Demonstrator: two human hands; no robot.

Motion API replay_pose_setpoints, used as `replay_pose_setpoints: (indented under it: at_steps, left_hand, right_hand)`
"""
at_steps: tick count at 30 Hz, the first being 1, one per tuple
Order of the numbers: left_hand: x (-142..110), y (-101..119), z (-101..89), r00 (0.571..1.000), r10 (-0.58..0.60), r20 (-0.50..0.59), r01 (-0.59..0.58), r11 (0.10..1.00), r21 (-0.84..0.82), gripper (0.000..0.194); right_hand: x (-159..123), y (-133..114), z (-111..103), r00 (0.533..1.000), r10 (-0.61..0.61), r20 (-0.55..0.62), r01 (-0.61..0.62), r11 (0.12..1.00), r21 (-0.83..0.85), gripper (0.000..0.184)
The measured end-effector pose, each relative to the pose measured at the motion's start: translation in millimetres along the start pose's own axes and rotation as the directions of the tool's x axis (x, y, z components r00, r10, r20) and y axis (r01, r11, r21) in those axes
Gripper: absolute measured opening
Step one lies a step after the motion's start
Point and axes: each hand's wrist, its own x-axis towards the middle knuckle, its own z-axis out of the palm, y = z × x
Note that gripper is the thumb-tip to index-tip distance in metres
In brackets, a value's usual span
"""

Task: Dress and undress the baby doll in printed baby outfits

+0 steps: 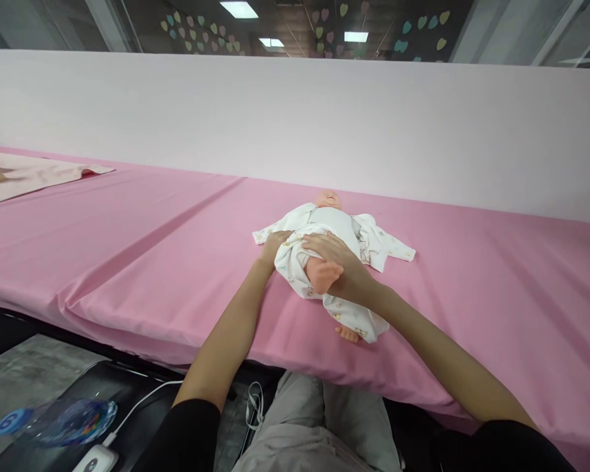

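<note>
A baby doll lies on its back with its head away from me. Its white printed baby clothes have both sleeves spread out sideways. One bare foot sticks up from a rolled trouser leg, and the other foot shows at the end of the second leg. My left hand grips the white baby trousers at the doll's left-hand side in view, its fingertips partly hidden by cloth. Over the trousers beside the raised foot, my right hand is closed round the cloth; its thumb is hidden.
A pink padded table runs up to a white wall. At far left lies a pale cloth. Below the table edge, a black chair bears a plastic bottle and a white device with a cable.
</note>
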Motion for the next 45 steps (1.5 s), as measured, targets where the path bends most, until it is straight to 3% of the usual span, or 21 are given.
replay_pose_setpoints:
  at_steps: [4, 6, 9, 11, 14, 17, 19, 21, 23, 24, 26, 28, 30, 32, 34, 37, 40, 42, 45]
  left_hand:
    - [-4.3, -12.8, -4.2, 0.988, -0.088, 0.129, 0.069, 0.987, 0.144, 0.018]
    - [-3.5, -12.2, -4.4, 0.984, -0.154, 0.091, 0.137, 0.976, 0.167, 0.026]
    - [1.2, 0.9, -3.6, 0.972, -0.212, -0.102, 0.201, 0.973, -0.113, 0.044]
    - [5.2, 15.2, -4.3, 0.965, -0.221, -0.138, 0.150, 0.905, -0.398, 0.047]
    - [9.3, 34.7, -10.2, 0.990, -0.141, -0.018, 0.094, 0.744, -0.662, 0.047]
    - [9.6, 44.2, -22.2, 0.982, -0.009, 0.187, 0.150, 0.636, -0.757, 0.041]
    - [8.4, 46.8, -31.3, 0.960, 0.043, 0.278, 0.198, 0.602, -0.774, 0.037]
    - [7.2, 50.2, -38.4, 0.951, 0.042, 0.307, 0.233, 0.554, -0.799, 0.035]
    - [6.5, 56.1, -41.5, 0.954, 0.028, 0.298, 0.254, 0.450, -0.856, 0.034]
    - [6.3, 60.1, -41.3, 0.955, 0.032, 0.295, 0.262, 0.379, -0.888, 0.034]
    - [5.8, 69.6, -38.2, 0.948, 0.057, 0.312, 0.292, 0.228, -0.929, 0.035]
    - [5.0, 78.9, -33.3, 0.933, 0.089, 0.349, 0.337, 0.123, -0.933, 0.038]
    - [4.0, 85.6, -29.0, 0.919, 0.113, 0.377, 0.370, 0.078, -0.926, 0.040]
    - [3.3, 88.3, -25.7, 0.915, 0.126, 0.384, 0.379, 0.064, -0.923, 0.038]
    - [3.1, 87.6, -23.1, 0.905, 0.147, 0.399, 0.394, 0.060, -0.917, 0.036]
    - [3.6, 83.8, -20.6, 0.872, 0.182, 0.454, 0.448, 0.076, -0.891, 0.032]
    - [3.9, 81.6, -23.6, 0.816, 0.227, 0.532, 0.529, 0.077, -0.845, 0.031]
    - [4.0, 82.0, -29.6, 0.790, 0.248, 0.561, 0.541, 0.150, -0.828, 0.033]
    - [4.5, 84.7, -39.3, 0.763, 0.275, 0.585, 0.477, 0.371, -0.797, 0.038]
  right_hand:
    - [-6.5, 7.9, 10.8, 0.988, -0.036, 0.149, 0.048, 0.996, -0.076, 0.052]
    - [-10.4, 8.7, 14.3, 0.976, -0.025, 0.214, 0.046, 0.994, -0.094, 0.061]
    - [-14.1, 6.6, 18.6, 0.954, 0.025, 0.300, 0.015, 0.991, -0.130, 0.072]
    - [-14.8, 4.7, 21.3, 0.940, 0.052, 0.337, -0.004, 0.990, -0.140, 0.078]
    - [-16.3, 2.3, 23.1, 0.922, 0.083, 0.379, -0.034, 0.990, -0.135, 0.084]
    - [-20.9, -1.1, 17.6, 0.901, 0.097, 0.423, -0.069, 0.994, -0.081, 0.087]
    - [-26.1, -3.8, 8.9, 0.893, 0.083, 0.442, -0.113, 0.993, 0.043, 0.084]
    - [-32.8, -4.2, -1.8, 0.915, 0.113, 0.387, -0.223, 0.941, 0.254, 0.072]
    - [-40.2, 0.9, -11.3, 0.935, 0.265, 0.236, -0.349, 0.803, 0.484, 0.053]
    - [-43.8, 6.0, -14.6, 0.915, 0.380, 0.134, -0.384, 0.723, 0.574, 0.046]
    - [-49.8, 19.8, -17.1, 0.818, 0.573, -0.041, -0.396, 0.614, 0.683, 0.044]
    - [-53.4, 34.0, -14.0, 0.754, 0.653, -0.077, -0.404, 0.553, 0.729, 0.051]
    - [-54.3, 42.7, -7.1, 0.779, 0.627, 0.014, -0.414, 0.498, 0.762, 0.061]
    - [-53.6, 43.7, 0.4, 0.826, 0.554, 0.107, -0.413, 0.463, 0.784, 0.066]
    - [-53.2, 39.6, 5.6, 0.836, 0.529, 0.147, -0.423, 0.450, 0.786, 0.062]
    - [-54.3, 33.5, 7.2, 0.773, 0.608, 0.179, -0.491, 0.396, 0.776, 0.046]
    - [-55.4, 32.1, 5.4, 0.705, 0.678, 0.209, -0.507, 0.276, 0.816, 0.036]
    - [-54.7, 31.8, 4.4, 0.675, 0.705, 0.218, -0.478, 0.192, 0.857, 0.034]
    - [-52.0, 30.5, 3.9, 0.668, 0.711, 0.219, -0.432, 0.131, 0.892, 0.034]
